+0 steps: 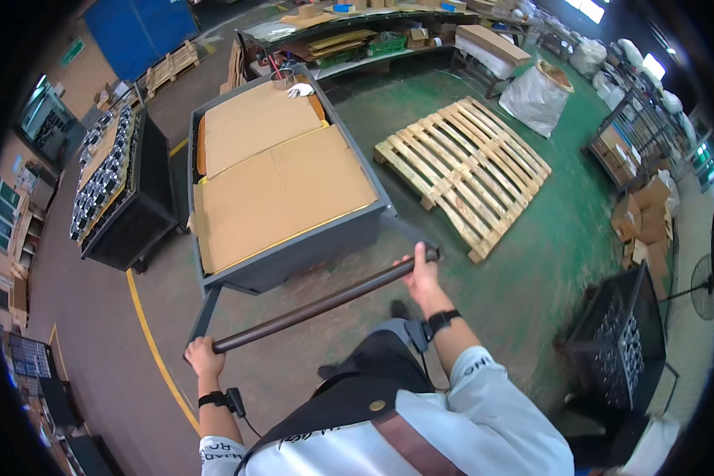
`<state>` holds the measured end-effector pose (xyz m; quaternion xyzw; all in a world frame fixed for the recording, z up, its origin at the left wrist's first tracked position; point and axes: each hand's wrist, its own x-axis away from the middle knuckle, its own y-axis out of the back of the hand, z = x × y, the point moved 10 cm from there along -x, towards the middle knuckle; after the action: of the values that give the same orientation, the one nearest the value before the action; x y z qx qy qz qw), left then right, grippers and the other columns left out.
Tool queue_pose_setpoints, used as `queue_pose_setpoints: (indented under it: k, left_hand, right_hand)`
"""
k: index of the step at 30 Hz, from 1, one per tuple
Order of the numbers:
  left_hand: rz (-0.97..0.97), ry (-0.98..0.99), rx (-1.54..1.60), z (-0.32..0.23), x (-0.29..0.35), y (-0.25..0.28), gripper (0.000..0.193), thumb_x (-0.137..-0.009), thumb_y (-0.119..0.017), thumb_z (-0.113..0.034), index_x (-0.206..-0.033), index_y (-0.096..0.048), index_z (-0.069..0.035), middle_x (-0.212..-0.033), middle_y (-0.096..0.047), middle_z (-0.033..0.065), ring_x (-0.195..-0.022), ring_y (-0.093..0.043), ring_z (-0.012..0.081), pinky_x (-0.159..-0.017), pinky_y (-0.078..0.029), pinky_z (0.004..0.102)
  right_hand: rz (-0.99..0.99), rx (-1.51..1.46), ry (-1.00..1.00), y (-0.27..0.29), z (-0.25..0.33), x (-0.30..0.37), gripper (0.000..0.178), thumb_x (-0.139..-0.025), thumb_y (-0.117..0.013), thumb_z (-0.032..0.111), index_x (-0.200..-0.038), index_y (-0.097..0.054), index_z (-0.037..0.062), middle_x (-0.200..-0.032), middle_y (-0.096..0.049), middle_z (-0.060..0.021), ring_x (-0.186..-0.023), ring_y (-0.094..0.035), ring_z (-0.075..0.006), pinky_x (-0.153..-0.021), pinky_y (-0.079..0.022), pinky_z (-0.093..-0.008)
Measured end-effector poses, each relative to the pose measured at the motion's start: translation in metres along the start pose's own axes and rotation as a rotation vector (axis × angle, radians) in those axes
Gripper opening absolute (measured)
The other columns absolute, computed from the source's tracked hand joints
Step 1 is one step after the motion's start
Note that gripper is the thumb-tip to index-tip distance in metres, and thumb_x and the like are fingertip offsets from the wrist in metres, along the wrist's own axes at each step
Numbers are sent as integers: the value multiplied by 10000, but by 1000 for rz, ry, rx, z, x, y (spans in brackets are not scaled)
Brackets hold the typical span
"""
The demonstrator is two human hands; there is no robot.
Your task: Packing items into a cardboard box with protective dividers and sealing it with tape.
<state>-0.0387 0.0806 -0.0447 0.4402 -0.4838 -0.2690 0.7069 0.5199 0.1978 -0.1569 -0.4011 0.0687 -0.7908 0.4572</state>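
Worn green floor [563,214] is carrying the cart [317,252], likely heavy, stiff; at its near end, fingers of left hand [205,358] and right hand [422,279] are gripping 2 ends of the handle bar [317,308], sensible holds.

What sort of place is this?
Probably a factory floor, judging by the slatted pale wooden pallet, the grey metal cart topped with brown cardboard sheets, and the black cart carrying shiny metal parts.
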Motion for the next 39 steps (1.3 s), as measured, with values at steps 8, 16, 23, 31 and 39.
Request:
queue_pose_setpoints:
  k: [8,16,23,31,39]
  left_hand:
    - [-790,872,784,-95,92,-101,637,-856,-622,-252,-1390,-324,-75,-1417,-333,195,-1301,-370,362,-1037,-325,513]
    - [-24,525,2355,-439,74,-65,906,-830,-578,-640,-1447,-212,-87,-1405,-327,199,-1281,-384,366,-1041,-300,571]
    - [-586,889,2484,-473,63,-90,173,-934,-528,-159,-936,-463,1,-795,-556,105,-682,-592,247,-657,-573,413]
    - [-749,862,2124,-467,67,-69,172,-893,-520,-140,-820,-498,14,-716,-572,102,-629,-611,249,-616,-583,391]
    - [-316,957,1681,-453,66,-62,366,-853,-587,-369,-1014,-579,-40,-992,-594,98,-858,-589,264,-668,-505,417]
  right_hand:
    - [403,128,-630,93,132,-53,939,-886,-518,599,-1497,19,128,-1418,-285,-321,-1200,-485,-471,-940,-432,-619]
    - [679,561,-900,67,136,-62,821,-902,-462,627,-1425,-207,47,-1210,-540,-255,-1011,-630,-370,-809,-540,-488]
    - [694,869,-707,79,198,-111,627,-921,-461,598,-1143,-486,12,-874,-647,-114,-699,-654,-185,-609,-544,-313]
    - [472,1077,-231,230,370,-264,625,-920,-578,444,-1369,-430,35,-1010,-667,-84,-890,-635,-136,-666,-507,-284]
    - [173,1347,-81,391,494,-377,831,-840,-678,208,-1489,-187,40,-1236,-589,-219,-1102,-593,-275,-929,-463,-347]
